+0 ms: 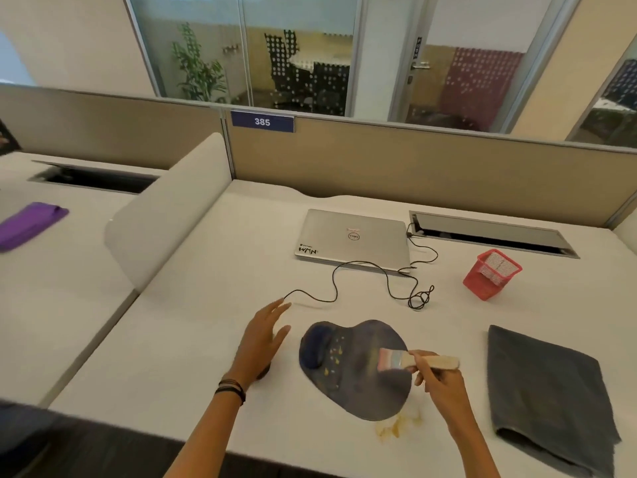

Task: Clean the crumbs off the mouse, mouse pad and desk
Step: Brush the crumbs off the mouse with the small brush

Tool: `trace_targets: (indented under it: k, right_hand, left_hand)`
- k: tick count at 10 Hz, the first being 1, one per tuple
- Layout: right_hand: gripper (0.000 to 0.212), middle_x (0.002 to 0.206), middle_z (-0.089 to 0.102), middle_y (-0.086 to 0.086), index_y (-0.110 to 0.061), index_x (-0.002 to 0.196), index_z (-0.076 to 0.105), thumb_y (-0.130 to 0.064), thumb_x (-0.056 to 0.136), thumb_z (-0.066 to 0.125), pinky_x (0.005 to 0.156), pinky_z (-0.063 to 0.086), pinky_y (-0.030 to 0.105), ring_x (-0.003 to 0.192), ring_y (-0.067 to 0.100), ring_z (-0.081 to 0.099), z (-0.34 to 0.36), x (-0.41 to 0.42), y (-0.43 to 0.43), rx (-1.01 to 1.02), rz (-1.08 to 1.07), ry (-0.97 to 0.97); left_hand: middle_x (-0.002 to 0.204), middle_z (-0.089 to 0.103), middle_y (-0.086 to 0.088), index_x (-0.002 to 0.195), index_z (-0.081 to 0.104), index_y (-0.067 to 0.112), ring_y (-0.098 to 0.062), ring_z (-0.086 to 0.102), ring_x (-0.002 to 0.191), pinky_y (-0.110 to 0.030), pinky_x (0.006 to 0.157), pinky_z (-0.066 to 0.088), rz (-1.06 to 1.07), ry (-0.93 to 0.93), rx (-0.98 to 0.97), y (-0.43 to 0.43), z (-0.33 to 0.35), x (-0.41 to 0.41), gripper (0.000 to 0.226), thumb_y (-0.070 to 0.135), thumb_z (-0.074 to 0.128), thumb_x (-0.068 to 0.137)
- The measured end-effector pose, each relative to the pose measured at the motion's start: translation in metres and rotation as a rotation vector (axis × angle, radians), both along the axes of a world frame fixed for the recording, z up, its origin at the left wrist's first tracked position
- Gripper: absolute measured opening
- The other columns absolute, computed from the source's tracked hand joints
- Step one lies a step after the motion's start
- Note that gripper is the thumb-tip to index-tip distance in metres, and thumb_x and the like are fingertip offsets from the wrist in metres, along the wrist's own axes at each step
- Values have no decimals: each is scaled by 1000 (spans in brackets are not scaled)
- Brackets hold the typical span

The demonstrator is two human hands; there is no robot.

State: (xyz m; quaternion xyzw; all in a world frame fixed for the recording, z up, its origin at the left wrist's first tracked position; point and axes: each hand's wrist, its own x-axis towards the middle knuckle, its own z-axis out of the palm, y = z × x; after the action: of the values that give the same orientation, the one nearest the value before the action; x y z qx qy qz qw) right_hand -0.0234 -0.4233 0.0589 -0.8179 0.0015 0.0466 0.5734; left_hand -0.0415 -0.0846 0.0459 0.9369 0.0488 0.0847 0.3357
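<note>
A dark blue mouse pad (362, 391) with a wrist rest lies near the desk's front edge, with yellow crumbs (333, 357) on its left part. More crumbs (396, 426) sit on the white desk (213, 339) just in front of the pad. My right hand (441, 381) grips a wooden-handled brush (418, 360), its bristles on the pad's right half. My left hand (263, 339) is left of the pad, fingers spread and stretched out. Under its wrist shows a dark bit of the mouse (266, 371), mostly hidden. The mouse's cable (344, 267) runs back to the laptop.
A closed silver laptop (351, 238) lies at the back centre. A red mesh basket (491, 274) lies tipped at the right, and a folded grey towel (548, 391) lies right of the pad. A cable slot (493, 232) is at the back right. A divider (165, 208) stands at the left.
</note>
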Motion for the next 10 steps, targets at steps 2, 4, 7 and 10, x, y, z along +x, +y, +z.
trace_targets:
  k: [2,4,7,10]
  right_hand:
    - [16,78,70,14,-4,100,68,-6,91,54,58,50,20,68,24,65,-2,3,13,-12,57,-36]
    - [17,82,69,20,7,98,67,-1,91,54,67,53,22,65,13,66,-3,6,26,11,88,-25]
    - [23,60,65,-4,-19,92,73,-9,93,53,52,45,8,54,4,60,9,22,52,47,243,15]
    - [14,74,67,-1,-12,95,70,-19,91,59,61,48,12,67,9,61,25,36,116,88,298,-6]
  left_hand:
    - [155,28,2,146,29,22,-18,22,145,-33,116,19,170,-63,-62,15,-20,-55,65,35,58,91]
    - [159,13,2,150,17,20,-15,3,147,-34,119,1,224,40,16,22,-47,-77,112,92,23,65]
    - [159,9,0,148,17,20,-13,-4,146,-38,119,-4,200,108,104,30,-64,-81,111,92,28,65]
    - [159,14,0,148,22,18,-12,-2,146,-32,119,-3,225,107,103,29,-63,-81,108,90,21,68]
